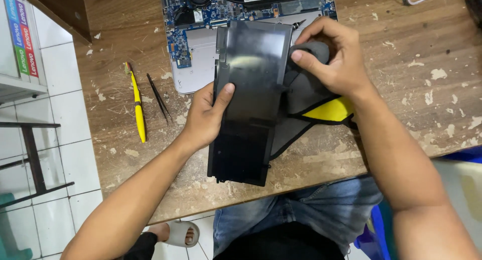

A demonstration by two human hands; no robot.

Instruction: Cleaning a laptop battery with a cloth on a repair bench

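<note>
Black battery pack (248,104), flat, glossy, long, left hand (206,117) fingers clamped on its edge, right hand (329,56) fingers pinching grey cloth (306,84)

Pretty bright, even daylight-ish lighting from above. Soft glare streak on the glossy black battery (249,96), soft shadows under the arms on the table (401,54). Mostly sharp, edges slightly stretched.

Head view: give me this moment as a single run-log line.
left hand: holds black battery pack | right hand: presses grey cloth at pack's edge | behind: opened laptop | beside: yellow tool, tweezers
</note>
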